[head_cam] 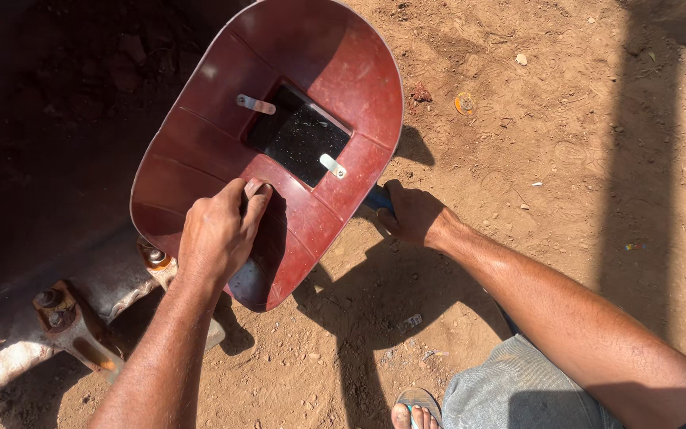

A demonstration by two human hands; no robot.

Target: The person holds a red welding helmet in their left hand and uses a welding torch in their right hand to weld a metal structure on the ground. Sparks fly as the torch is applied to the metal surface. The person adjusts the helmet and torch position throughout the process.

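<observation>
My left hand [217,233] grips the handle inside a dark red hand-held welding shield [200,151], held tilted in front of me. The shield has a dark rectangular glass window [299,133] held by two small metal clips. My right hand [410,213] is just right of the shield's lower edge, closed around a blue-handled tool [378,199] whose front end is hidden behind the shield.
Rusty metal machinery with bolted brackets [65,318] lies at the lower left in deep shadow. Sandy ground [557,119] with small stones and an orange scrap [464,102] fills the right. My knee in grey trousers [510,389] and sandalled foot [416,409] are at the bottom.
</observation>
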